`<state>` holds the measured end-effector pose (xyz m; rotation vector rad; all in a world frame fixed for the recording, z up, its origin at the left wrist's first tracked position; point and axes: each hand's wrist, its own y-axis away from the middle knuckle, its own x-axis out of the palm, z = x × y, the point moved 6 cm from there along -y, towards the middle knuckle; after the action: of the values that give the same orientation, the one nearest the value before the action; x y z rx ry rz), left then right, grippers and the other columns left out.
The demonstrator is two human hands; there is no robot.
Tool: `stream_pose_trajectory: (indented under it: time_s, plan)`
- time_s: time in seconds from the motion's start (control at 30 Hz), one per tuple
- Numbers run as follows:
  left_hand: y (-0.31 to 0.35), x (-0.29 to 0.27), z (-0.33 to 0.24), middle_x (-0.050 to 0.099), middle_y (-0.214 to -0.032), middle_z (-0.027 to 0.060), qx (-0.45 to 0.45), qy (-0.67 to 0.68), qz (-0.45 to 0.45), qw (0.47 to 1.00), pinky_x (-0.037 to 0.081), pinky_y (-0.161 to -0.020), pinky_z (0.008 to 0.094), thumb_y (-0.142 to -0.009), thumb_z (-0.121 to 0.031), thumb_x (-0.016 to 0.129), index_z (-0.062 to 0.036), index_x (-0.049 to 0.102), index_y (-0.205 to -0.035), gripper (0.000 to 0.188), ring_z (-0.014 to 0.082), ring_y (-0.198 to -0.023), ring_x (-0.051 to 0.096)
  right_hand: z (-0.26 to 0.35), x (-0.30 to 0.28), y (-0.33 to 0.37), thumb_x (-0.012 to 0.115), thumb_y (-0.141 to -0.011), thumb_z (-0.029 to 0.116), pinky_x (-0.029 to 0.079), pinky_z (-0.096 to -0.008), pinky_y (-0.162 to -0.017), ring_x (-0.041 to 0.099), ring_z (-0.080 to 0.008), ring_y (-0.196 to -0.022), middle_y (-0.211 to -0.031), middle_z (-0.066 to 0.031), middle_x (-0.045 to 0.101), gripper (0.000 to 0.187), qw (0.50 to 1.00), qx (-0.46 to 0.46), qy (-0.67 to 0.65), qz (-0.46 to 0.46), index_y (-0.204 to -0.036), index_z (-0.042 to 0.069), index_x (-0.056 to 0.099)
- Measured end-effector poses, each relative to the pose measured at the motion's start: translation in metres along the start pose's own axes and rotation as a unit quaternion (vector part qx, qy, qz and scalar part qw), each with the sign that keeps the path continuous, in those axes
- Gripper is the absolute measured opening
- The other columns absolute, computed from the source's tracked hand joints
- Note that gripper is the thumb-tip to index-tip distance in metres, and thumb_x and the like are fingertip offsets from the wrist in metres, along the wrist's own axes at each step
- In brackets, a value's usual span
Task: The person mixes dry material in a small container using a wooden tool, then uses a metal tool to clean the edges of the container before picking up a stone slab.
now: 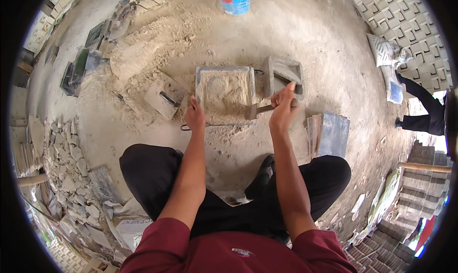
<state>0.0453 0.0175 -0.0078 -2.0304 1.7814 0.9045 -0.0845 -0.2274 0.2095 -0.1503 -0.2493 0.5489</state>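
Observation:
A rectangular metal mould frame lies on the ground before me, filled with pale, sandy powder that has a round mark pressed into it. My left hand is closed at the frame's left edge, thumb up; its fingers are partly hidden. In my right hand is a short-handled scraper, its flat blade at the frame's right side, over the powder. Beyond that hand sits a small grey tray with a dark bar across it. Left of the frame, a flat float with a dark handle rests on loose powder.
A powder heap spreads at the far left, beside dark moulds. A blue-and-white bucket stands at the back. Flat tiles lean by my right knee. Broken pieces lie left; another person's legs show far right.

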Motion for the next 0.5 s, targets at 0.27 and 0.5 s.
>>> stream_pose_trajectory:
  time_s: [0.27, 0.5]
  plan:
    - [-0.009, 0.003, 0.009, 0.059, -0.069, 0.0243, -0.009, -0.036, 0.022, 0.999, 0.042, -0.065, 0.0507, -0.091, -0.064, 0.019, 0.0080, 0.062, -0.071, 0.086, 0.0402, -0.069, 0.057, 0.055, 0.030, 0.002, 0.051, -0.094, 0.020, 0.020, -0.0229, -0.039, 0.031, -0.0030, -0.042, -0.047, 0.0036, 0.038, 0.045, 0.992, -0.055, -0.042, 0.110, -0.053, 0.009, 0.037]
    - [-0.005, 0.009, 0.006, 0.059, -0.069, 0.0250, -0.043, -0.004, 0.042, 0.998, 0.042, -0.067, 0.0508, -0.089, -0.066, 0.020, 0.0085, 0.062, -0.071, 0.088, 0.0408, -0.070, 0.057, 0.006, 0.036, 0.025, 0.048, -0.092, 0.013, 0.022, -0.0237, -0.039, 0.034, -0.0028, -0.044, -0.048, 0.0027, 0.041, 0.041, 0.984, -0.067, -0.010, 0.167, -0.053, 0.004, 0.039]
